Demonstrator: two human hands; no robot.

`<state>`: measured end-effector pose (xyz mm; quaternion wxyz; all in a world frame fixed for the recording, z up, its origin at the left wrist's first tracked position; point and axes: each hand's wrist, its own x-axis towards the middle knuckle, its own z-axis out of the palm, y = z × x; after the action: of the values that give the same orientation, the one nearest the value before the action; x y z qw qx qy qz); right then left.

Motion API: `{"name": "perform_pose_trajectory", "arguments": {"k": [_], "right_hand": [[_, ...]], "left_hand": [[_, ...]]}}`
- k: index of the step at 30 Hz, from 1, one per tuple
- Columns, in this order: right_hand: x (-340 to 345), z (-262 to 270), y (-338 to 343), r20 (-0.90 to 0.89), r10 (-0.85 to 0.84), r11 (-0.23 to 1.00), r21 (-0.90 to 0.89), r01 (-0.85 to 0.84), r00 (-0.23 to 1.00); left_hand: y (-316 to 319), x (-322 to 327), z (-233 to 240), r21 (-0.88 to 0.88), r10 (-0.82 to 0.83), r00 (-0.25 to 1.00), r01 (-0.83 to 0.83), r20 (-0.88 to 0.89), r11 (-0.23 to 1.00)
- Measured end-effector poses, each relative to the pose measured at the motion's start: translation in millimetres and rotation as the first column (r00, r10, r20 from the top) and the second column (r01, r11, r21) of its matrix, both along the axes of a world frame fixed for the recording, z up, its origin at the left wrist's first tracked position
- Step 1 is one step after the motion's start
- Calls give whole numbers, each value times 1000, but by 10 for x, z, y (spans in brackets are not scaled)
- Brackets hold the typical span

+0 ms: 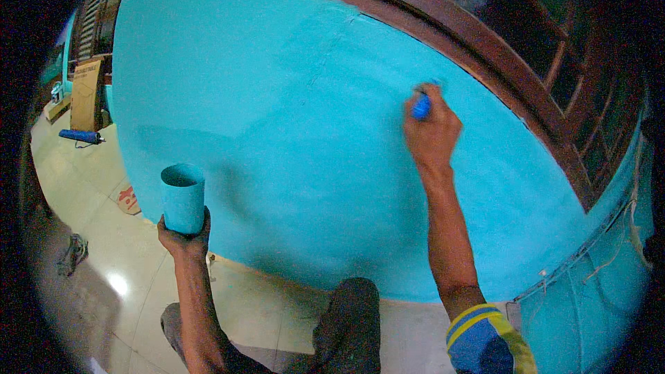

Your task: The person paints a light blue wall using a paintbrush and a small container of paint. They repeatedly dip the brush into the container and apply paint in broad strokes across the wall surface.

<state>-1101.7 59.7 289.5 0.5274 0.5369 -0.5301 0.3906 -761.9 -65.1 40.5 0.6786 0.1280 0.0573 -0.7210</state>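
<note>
My left hand (pixel 185 236) holds a turquoise cylindrical container (pixel 183 200) upright from below; its top is uncovered and the inside looks dark. In front of me spreads a turquoise wall (pixel 291 130). Up at the right, my right hand (pixel 432 124) is closed around a tool with a blue handle (pixel 421 107), close to the wall and below the wooden window frame (pixel 467 47). The far end of that tool is hidden behind my fingers, so its kind cannot be told.
On the tiled floor (pixel 156 291) at the left lie a blue paint roller (pixel 79 136), a crumpled dark item (pixel 74 254) and a flat piece with red markings (pixel 128 200). A cardboard box (pixel 85 94) leans near a louvred shutter (pixel 93 15). Cables (pixel 635 208) hang at the right.
</note>
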Motion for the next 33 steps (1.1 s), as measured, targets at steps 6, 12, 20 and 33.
{"name": "perform_pose_trajectory", "arguments": {"k": [6,12,20,33], "right_hand": [[915,-73,-1090,-16,308,947,105,-305,951],[1547,-697,-1618,153,646,712,233,-663,748],[777,-1603,-909,263,507,811,175,-558,821],[644,-2574,-229,435,445,822,149,-550,782]], "left_hand": [[-47,-3,10,-11,0,1000,0,19,1000],[-158,199,-76,-72,84,978,-72,192,995],[-79,433,-37,-55,157,968,-149,196,987],[573,1275,331,-72,479,878,-476,22,876]]}}
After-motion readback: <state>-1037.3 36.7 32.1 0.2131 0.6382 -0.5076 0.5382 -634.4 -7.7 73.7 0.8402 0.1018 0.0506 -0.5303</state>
